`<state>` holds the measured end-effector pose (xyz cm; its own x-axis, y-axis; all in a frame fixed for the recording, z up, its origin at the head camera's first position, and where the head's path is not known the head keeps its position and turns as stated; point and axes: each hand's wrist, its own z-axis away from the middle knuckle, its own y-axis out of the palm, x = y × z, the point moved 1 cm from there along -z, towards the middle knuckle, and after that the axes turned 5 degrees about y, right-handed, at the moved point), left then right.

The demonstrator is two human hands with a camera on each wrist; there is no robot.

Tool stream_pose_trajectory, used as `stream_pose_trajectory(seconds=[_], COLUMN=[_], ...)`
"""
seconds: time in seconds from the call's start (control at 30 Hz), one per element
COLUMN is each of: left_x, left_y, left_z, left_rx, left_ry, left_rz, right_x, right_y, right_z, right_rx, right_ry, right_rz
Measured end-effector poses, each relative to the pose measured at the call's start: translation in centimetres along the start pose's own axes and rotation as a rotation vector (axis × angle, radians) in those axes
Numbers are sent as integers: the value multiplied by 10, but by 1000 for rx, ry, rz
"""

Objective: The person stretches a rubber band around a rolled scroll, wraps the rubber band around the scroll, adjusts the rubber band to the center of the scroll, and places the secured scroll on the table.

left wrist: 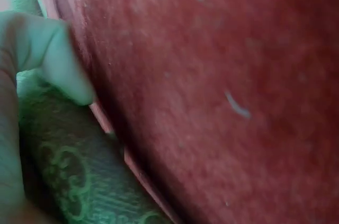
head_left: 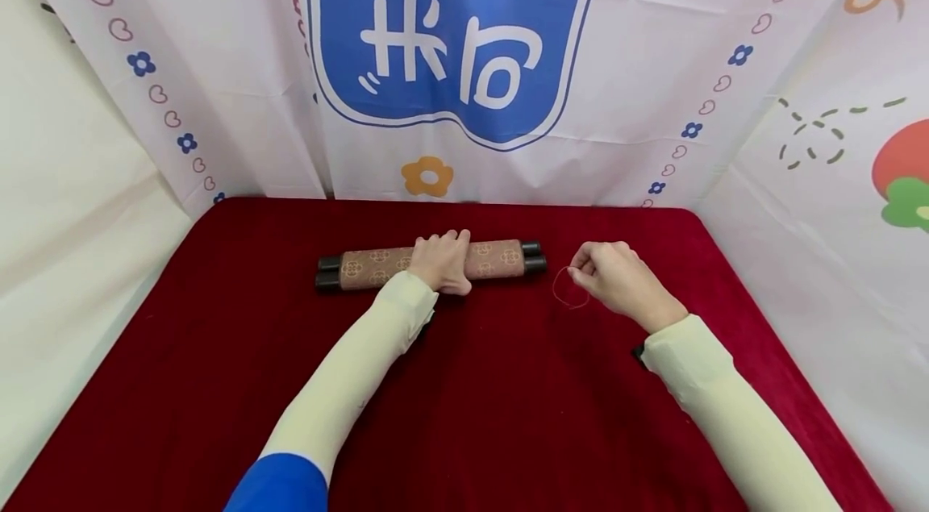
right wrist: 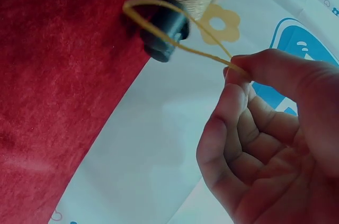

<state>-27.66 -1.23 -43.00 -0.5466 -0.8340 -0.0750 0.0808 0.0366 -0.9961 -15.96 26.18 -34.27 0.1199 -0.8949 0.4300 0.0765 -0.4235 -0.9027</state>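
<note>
A rolled scroll [head_left: 501,259] in brown cloth with gold patterns lies across the table, its two rolls side by side with dark end knobs [head_left: 535,263]. My left hand [head_left: 441,262] grips it around the middle from above; in the left wrist view the thumb [left wrist: 66,73] curls over the patterned roll [left wrist: 100,181]. To the right of the scroll, my right hand [head_left: 626,282] pinches a thin rubber band [right wrist: 201,54] between thumb and fingertips. The band hangs as a loose loop, and in the right wrist view it overlaps the scroll's dark end [right wrist: 164,28].
A dark red cloth [head_left: 493,399] covers the table. Behind it hangs a white printed curtain [head_left: 624,93] with a blue emblem [head_left: 428,101], and white sheets [head_left: 791,197] close in the sides. A short pale thread [left wrist: 237,106] lies on the cloth.
</note>
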Motion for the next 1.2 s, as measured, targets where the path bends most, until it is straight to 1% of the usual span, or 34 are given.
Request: stream_pose_trajectory(seconds=[0.27, 0.43, 0.53, 0.73, 0.93, 1.2], left_x=[1, 0, 1, 0, -5, -11], left_y=[-1, -6, -10, -18, -21, -20], left_z=[3, 8, 12, 21, 31, 46], left_rx=[-50, -82, -78, -82, -90, -113], left_ry=[36, 44, 35, 38, 75, 110], left_rz=[-23, -52, -64, -38, -26, -44], right_x=[0, 1, 1, 2, 1, 2], right_y=[-4, -6, -6, -7, -6, -4], right_z=[-3, -5, -5, -7, -10, -12], right_rx=[8, 0, 0, -11, -16, 6], right_ry=[20, 26, 24, 35, 43, 59], right_rz=[2, 7, 6, 18, 19, 6])
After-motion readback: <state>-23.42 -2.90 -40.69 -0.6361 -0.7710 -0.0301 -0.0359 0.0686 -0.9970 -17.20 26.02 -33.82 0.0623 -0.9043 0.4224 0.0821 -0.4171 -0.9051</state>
